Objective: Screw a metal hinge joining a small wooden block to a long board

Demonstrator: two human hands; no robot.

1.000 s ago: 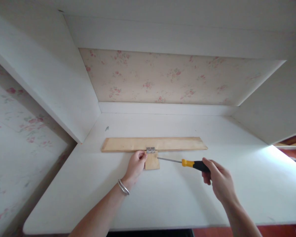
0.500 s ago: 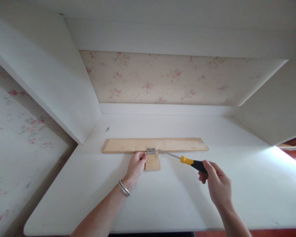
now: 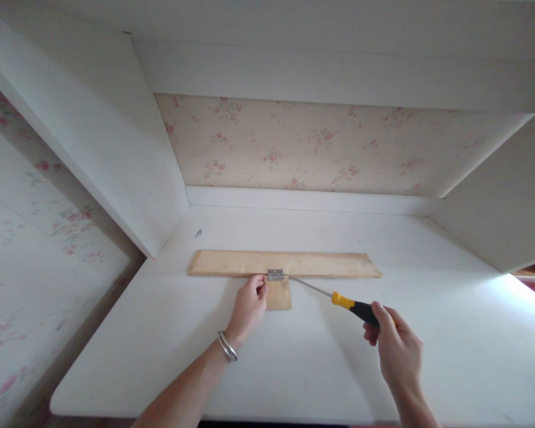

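A long wooden board (image 3: pixel 330 264) lies crosswise on the white desk top (image 3: pixel 312 368). A small wooden piece (image 3: pixel 279 296) sits against its front edge, and a silver metal hinge (image 3: pixel 275 274) lies across the joint between the two. My left hand (image 3: pixel 248 306) pinches the left edge of the small piece beside the hinge; its exact finger contact is partly hidden. In my right hand (image 3: pixel 399 345) is a screwdriver (image 3: pixel 342 300) with a yellow and black handle, held slanting. Its tip is just right of the hinge, near the small piece's upper right corner.
Small metal screws (image 3: pixel 198 233) lie behind the long board, toward the left. White side panels (image 3: pixel 93 131) flank the desk, with a low ledge (image 3: pixel 316 200) and floral wallpaper (image 3: pixel 294 145) at the back.
The view has shifted slightly. The screwdriver tip has dropped a little relative to the hinge and the boards; both hands keep their holds.
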